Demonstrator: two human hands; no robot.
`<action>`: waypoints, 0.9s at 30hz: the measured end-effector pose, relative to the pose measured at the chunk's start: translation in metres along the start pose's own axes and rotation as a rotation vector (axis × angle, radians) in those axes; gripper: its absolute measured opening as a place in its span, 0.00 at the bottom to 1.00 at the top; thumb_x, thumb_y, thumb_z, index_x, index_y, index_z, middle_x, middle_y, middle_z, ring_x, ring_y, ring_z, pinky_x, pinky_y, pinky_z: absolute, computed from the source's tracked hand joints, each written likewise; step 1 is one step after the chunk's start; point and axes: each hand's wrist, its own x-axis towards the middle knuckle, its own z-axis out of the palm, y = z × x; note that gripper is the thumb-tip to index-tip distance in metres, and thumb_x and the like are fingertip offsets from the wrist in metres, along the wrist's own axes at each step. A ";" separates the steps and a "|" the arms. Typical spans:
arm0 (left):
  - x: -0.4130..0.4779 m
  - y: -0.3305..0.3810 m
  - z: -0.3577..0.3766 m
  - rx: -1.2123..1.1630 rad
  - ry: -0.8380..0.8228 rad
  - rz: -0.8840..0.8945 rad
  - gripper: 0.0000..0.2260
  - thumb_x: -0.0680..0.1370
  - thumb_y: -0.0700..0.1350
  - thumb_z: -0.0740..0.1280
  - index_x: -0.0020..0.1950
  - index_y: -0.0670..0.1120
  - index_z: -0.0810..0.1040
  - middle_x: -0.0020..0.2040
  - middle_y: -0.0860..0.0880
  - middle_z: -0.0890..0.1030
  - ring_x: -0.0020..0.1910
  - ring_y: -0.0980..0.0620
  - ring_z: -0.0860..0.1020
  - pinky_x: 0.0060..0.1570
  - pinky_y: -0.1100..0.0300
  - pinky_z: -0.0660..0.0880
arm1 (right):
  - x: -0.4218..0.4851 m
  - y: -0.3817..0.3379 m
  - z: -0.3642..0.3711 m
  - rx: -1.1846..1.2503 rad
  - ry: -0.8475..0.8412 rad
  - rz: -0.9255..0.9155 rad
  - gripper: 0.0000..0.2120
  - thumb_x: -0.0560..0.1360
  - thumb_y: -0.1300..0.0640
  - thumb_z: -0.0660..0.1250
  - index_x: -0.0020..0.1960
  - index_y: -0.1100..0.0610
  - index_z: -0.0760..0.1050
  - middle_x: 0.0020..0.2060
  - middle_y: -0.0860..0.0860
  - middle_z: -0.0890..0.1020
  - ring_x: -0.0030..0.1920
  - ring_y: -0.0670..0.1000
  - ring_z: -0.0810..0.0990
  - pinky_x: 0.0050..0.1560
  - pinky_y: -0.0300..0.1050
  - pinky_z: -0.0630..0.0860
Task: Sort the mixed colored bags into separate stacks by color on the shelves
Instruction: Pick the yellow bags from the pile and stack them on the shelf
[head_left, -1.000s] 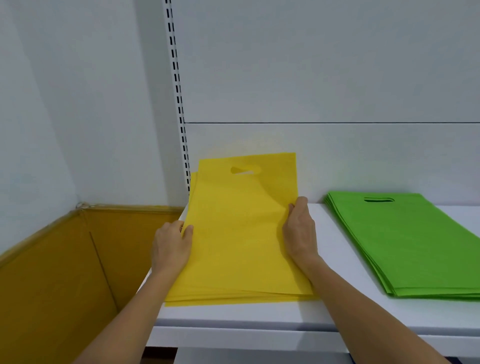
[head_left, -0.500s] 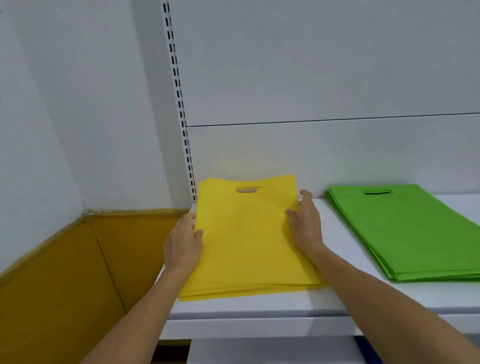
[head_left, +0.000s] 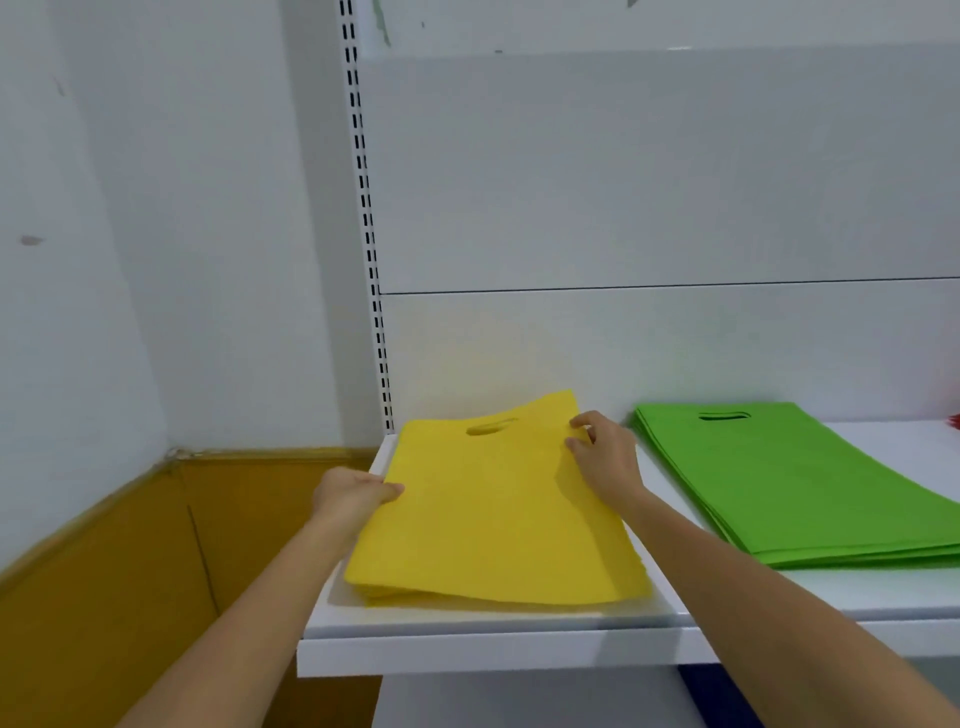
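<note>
Presently, item one: yellow bags (head_left: 498, 519), one stack, lying flat at the left end of the white shelf (head_left: 519, 649), cut-out handles pointing to 12 o'clock. The far right corner of the top layer is sitting raised above the rest.

Left hand (head_left: 353, 496): gripping the stack's edge at 9 o'clock, thumb lying on top. The other fingers are hiding below the edge, so their spread cannot be told.

Right hand (head_left: 605, 457): holding the raised corner at 1 o'clock, fingers (head_left: 577, 422) curling close together and pinching the fabric.

Item two: green bags (head_left: 789, 483), a second stack, lying on the same shelf at 3 o'clock of the yellow one, near it but apart, handles likewise pointing to 12 o'clock.

Surroundings: a slotted upright (head_left: 366, 234) is rising at 11 o'clock of the yellow stack. An ochre panel (head_left: 104, 597) is running along the wall at 8 o'clock, lower than the shelf. A red scrap (head_left: 955, 420) is showing at the far right edge, too small to identify.
</note>
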 end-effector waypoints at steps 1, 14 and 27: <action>0.000 0.000 -0.002 0.038 0.008 0.017 0.03 0.70 0.38 0.73 0.42 0.43 0.81 0.47 0.43 0.82 0.45 0.47 0.78 0.48 0.58 0.73 | -0.001 0.000 -0.001 0.015 -0.009 0.013 0.14 0.75 0.63 0.65 0.61 0.60 0.75 0.55 0.58 0.78 0.60 0.57 0.74 0.57 0.44 0.69; -0.035 0.059 0.089 0.283 -0.079 0.630 0.09 0.78 0.39 0.63 0.57 0.44 0.78 0.44 0.45 0.78 0.47 0.45 0.75 0.40 0.63 0.61 | -0.015 0.026 -0.135 -0.078 0.295 0.169 0.11 0.75 0.63 0.63 0.55 0.63 0.79 0.55 0.58 0.81 0.58 0.56 0.76 0.54 0.42 0.69; -0.214 0.107 0.334 0.102 -0.798 0.885 0.10 0.78 0.40 0.64 0.58 0.45 0.80 0.58 0.47 0.80 0.50 0.56 0.73 0.52 0.66 0.67 | -0.176 0.159 -0.396 -0.353 0.650 0.563 0.20 0.76 0.68 0.56 0.66 0.60 0.73 0.60 0.60 0.76 0.32 0.48 0.69 0.27 0.39 0.64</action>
